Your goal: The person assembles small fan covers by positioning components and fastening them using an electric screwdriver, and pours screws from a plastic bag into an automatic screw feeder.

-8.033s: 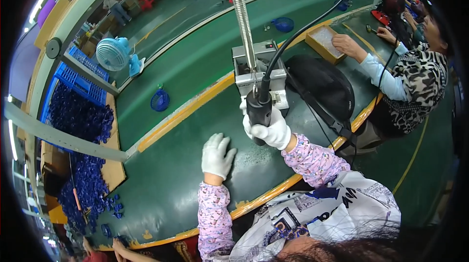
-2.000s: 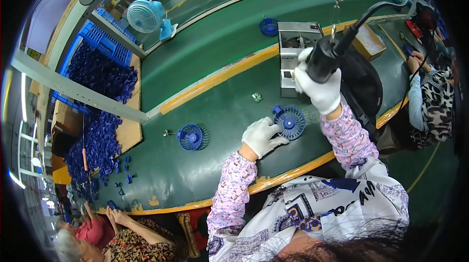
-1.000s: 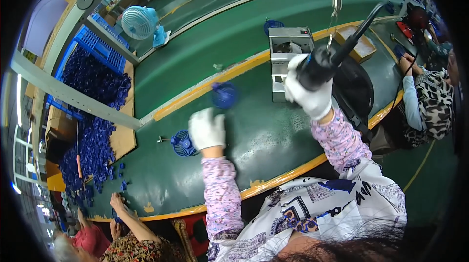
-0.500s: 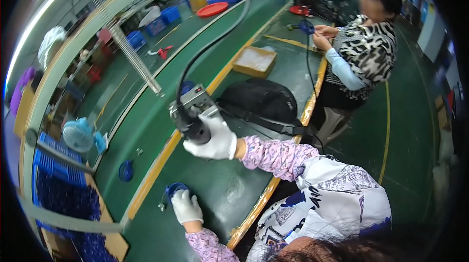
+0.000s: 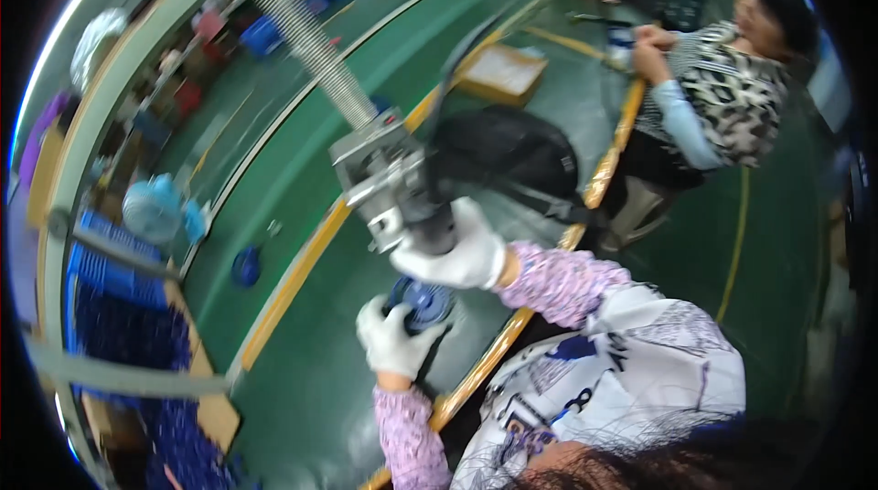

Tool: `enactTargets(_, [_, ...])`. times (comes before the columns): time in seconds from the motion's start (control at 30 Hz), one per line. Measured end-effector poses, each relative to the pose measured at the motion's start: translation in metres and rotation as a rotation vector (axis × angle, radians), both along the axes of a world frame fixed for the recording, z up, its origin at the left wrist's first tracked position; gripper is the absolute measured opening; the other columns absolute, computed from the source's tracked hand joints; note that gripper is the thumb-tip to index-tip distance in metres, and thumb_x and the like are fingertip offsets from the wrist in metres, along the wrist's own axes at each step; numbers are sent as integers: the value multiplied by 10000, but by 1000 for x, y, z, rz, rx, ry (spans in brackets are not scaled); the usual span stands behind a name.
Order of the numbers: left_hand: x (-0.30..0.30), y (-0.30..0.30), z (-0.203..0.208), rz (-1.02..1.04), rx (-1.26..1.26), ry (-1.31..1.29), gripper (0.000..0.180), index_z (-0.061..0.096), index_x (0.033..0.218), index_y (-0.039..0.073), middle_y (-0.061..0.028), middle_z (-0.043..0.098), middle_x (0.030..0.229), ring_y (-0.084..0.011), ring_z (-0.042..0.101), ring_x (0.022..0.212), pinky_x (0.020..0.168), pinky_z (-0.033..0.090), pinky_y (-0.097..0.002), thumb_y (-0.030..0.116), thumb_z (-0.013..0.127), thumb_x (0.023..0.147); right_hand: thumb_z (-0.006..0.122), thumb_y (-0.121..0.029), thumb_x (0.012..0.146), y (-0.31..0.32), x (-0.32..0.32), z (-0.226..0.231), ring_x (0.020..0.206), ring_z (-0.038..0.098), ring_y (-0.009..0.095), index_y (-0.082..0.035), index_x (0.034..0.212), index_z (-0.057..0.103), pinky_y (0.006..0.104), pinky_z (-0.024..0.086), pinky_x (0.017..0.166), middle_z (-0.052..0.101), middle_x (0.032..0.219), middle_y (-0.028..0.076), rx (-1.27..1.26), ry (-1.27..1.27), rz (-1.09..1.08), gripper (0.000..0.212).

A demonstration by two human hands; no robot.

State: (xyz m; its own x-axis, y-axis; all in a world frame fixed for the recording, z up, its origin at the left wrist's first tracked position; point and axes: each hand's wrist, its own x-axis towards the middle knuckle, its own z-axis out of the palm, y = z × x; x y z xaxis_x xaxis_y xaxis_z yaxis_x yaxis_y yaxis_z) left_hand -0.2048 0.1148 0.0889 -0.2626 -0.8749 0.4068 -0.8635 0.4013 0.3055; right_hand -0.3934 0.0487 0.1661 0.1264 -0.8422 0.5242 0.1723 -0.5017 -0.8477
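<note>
My left hand (image 5: pixel 393 336), in a white glove, grips the rim of a round blue part (image 5: pixel 422 303) just over the green workbench (image 5: pixel 320 371). My gloved right hand (image 5: pixel 468 252) is wrapped around the black cylindrical handle (image 5: pixel 432 227) of a hanging tool. The tool carries a boxy metal head (image 5: pixel 382 170) and appears to be attached to a coiled metal spring (image 5: pixel 306 37). Its handle is close above the blue part. Motion blur and my right hand hide whether they touch.
A black bag (image 5: pixel 503 152) lies beyond my right hand, with an open carton (image 5: pixel 501 72) behind it. Another blue part (image 5: pixel 245 266) sits on the green conveyor (image 5: pixel 283 170). Blue pieces fill a crate (image 5: pixel 128 325) at left. A co-worker (image 5: pixel 722 92) stands at right.
The view has shifted. My hands have come closer together. My left hand has brought the blue part rightward, and my right hand has moved the tool right, over it.
</note>
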Motion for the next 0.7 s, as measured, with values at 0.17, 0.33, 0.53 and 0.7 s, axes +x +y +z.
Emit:
enactTargets(0.17, [5,-2,-10,-24,97,87,413,669,779,70,-151,588,915,-328,544,866,757,446,-424,332,830,503,656,52,735,11,13,-2,650,572,80,-29,988,568,236,475,579,581,782,7,174,-216,87,279])
enactTargets(0.33, [2,2,-4,23,102,54,413,680,786,55,-139,593,919,-311,542,886,782,446,-398,304,836,496,621,102,745,4,24,-22,572,549,83,-12,988,543,215,433,482,555,755,11,88,-176,113,280])
enactTargets(0.53, [3,3,-6,22,130,31,395,687,773,66,-128,590,907,-305,536,876,776,439,-390,331,823,513,640,79,736,5,34,-41,664,551,75,-21,983,548,223,455,581,560,796,7,102,-111,127,283])
enactTargets(0.7, [6,1,-9,13,136,37,386,688,769,71,-122,591,893,-301,533,870,773,436,-390,335,819,519,667,55,714,4,41,-51,766,546,62,-34,973,556,231,456,689,567,849,4,70,-18,102,295])
